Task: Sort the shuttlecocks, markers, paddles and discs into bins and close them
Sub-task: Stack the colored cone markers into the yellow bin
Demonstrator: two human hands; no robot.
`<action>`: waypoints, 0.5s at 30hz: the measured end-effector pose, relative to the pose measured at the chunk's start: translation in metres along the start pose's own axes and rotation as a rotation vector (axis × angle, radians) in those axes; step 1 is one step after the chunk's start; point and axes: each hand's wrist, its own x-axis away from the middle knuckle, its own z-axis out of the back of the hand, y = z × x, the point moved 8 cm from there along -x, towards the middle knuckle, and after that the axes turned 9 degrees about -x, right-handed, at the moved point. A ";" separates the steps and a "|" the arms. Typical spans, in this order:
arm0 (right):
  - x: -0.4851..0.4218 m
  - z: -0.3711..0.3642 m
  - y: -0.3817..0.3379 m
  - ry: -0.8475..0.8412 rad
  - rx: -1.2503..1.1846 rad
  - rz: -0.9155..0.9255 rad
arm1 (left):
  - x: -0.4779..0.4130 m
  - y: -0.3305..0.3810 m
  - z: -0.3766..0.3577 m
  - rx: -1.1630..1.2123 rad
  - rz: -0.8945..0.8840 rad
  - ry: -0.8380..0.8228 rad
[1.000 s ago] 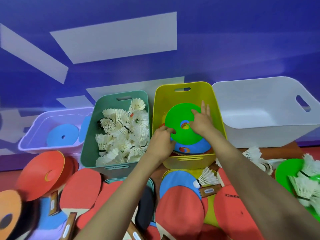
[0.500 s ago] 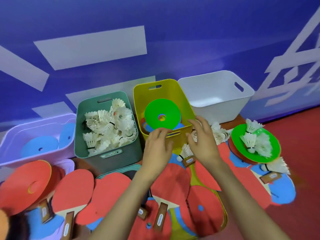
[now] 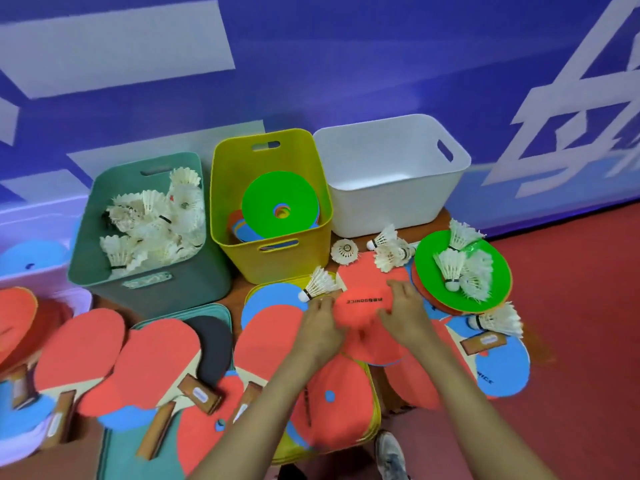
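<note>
Well, yellow bin [image 3: 277,261] stood far of hands, green disc [image 3: 266,199] topmost inside. Teal bin [image 3: 156,292] left of it held shuttlecocks [image 3: 152,223]; white bin [image 3: 388,209] right. Loose shuttlecock [image 3: 318,284] lay just beside my left fingertips. Red paddle [image 3: 363,306] sat atop other paddles [image 3: 270,334], near centre. My left hand [image 3: 320,329] curled round its left edge; my right hand [image 3: 405,315] laid spread fingers flat on face, no grip.

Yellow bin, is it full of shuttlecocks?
No, the yellow bin holds flat discs with a green disc on top, while the shuttlecocks sit in the teal bin beside it.
</note>
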 end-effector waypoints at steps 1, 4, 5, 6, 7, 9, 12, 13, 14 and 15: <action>-0.006 -0.007 0.009 -0.062 0.038 -0.009 | -0.003 -0.004 -0.014 0.030 0.073 -0.033; -0.016 -0.022 0.033 -0.200 0.189 0.009 | -0.008 -0.016 -0.050 0.096 0.259 -0.080; -0.018 -0.026 0.038 -0.227 0.217 0.013 | -0.009 -0.019 -0.057 0.128 0.305 -0.072; -0.022 -0.028 0.044 -0.255 0.228 0.012 | -0.011 -0.020 -0.063 0.181 0.349 -0.048; -0.025 -0.031 0.051 -0.281 0.225 0.011 | -0.012 -0.019 -0.067 0.237 0.386 -0.019; -0.030 -0.033 0.056 -0.308 0.215 0.046 | -0.010 -0.015 -0.069 0.327 0.427 0.077; -0.034 -0.030 0.056 -0.281 0.185 0.127 | -0.005 -0.008 -0.057 0.388 0.457 0.326; -0.034 -0.027 0.055 -0.257 0.149 0.141 | -0.004 -0.005 -0.050 0.404 0.473 0.377; -0.035 -0.024 0.054 -0.234 0.106 0.151 | -0.006 -0.004 -0.046 0.441 0.477 0.391; -0.036 -0.021 0.054 -0.214 0.070 0.156 | -0.011 -0.004 -0.046 0.501 0.472 0.357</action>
